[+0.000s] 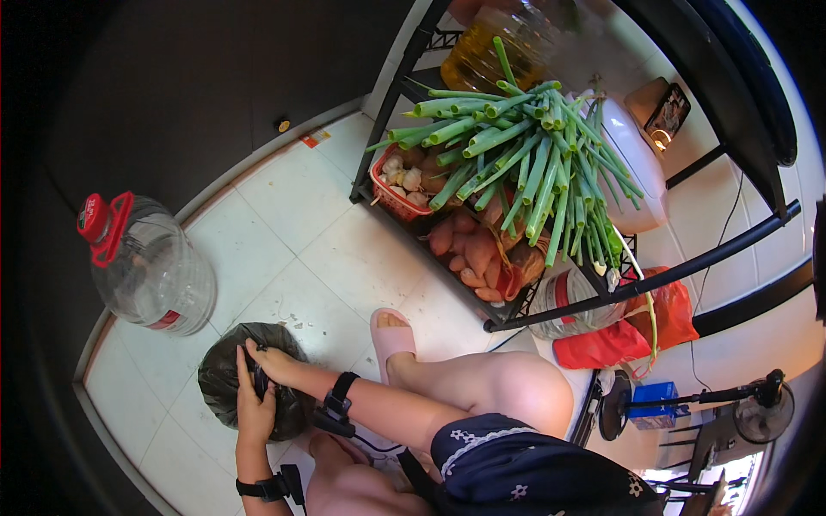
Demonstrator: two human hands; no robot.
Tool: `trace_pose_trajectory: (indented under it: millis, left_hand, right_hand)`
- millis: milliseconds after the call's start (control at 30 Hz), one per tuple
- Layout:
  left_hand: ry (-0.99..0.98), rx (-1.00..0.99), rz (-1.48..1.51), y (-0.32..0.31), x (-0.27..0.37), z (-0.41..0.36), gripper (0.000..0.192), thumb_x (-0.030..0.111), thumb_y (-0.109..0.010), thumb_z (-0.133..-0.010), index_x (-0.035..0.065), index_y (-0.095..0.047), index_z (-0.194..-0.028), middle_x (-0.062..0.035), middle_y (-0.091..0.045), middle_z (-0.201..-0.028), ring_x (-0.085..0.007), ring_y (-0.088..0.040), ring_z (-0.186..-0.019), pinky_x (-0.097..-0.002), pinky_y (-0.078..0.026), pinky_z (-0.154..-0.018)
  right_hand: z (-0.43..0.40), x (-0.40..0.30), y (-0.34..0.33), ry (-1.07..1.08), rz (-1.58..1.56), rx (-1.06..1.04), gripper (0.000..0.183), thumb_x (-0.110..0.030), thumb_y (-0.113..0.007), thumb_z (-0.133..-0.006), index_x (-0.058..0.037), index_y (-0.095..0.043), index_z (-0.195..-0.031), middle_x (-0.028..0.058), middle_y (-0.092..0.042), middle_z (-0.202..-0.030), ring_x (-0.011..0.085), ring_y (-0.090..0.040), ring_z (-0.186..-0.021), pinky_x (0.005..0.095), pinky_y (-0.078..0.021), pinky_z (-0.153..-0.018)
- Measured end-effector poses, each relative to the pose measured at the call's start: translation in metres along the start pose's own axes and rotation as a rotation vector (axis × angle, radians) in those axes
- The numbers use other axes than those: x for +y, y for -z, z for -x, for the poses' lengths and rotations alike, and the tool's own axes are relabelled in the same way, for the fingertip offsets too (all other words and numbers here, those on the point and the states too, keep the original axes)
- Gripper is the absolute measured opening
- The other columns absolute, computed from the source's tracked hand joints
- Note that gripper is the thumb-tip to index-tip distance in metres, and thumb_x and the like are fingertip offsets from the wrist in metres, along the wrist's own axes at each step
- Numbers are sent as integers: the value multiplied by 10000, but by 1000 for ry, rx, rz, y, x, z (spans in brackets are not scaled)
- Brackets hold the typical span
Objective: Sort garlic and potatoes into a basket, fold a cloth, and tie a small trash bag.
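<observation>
A full-looking black plastic bag (219,387) sits on the tiled floor, its contents hidden. Both hands are at its gathered top. My left hand (255,403) has its fingers stretched up along the near side of the dark gathered plastic, thumb against it. My right hand (274,362) holds the bag's neck from the other side, its fingers partly hidden. Beyond the bag stands a large clear plastic bottle (155,271) with a red cap and red handle.
A black metal rack (387,103) bears green onions (542,148), a red basket of garlic (400,200), sweet potatoes (474,251) and an oil bottle (484,51). Red plastic bags (600,345) lie beside it. A fan (763,413) stands farther off. Small scraps dot the floor tiles.
</observation>
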State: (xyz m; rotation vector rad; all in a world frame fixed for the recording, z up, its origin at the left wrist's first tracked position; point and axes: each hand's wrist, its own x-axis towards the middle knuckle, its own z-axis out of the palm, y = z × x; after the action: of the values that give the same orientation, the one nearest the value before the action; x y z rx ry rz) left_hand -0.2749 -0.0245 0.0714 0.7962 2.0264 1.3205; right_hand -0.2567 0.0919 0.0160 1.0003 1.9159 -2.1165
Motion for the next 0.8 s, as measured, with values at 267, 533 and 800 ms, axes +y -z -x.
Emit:
trace_pose_trajectory:
  millis: [267,533,800]
  left_hand:
    - [198,77,600,20,-58,2,623,-108,-445,-763,27,-271,-1346,-85,-569,-862,-152,-545,-718,-261,-449,-719]
    - [342,173,964,27,-33,-6,633,-29,-398,-642,-8,-382,-1275,-105,-595,-915,-164,-576,-781,-271,-487,-738]
    - [222,222,850,25,-55,-2,501,111,-470,-809,4,-384,-1291,-146,-592,-1060,-211,-584,-943,-282,-464,-812]
  right_hand:
    - [12,-4,11,-33,-217,-123,493,-500,-467,-892,-39,-590,-770,15,-560,-675,93,-465,-559,239,-390,-532]
    - [18,-8,22,490,425,-340,267,-282,-602,-822,-20,-648,-828,76,-590,-775,203,-560,-702,339,-437,-647]
    - [33,-1,-4,897,1066,131,114,-204,-581,-717,-114,-632,-671,52,-521,-822,198,-537,-766,329,-372,-695]
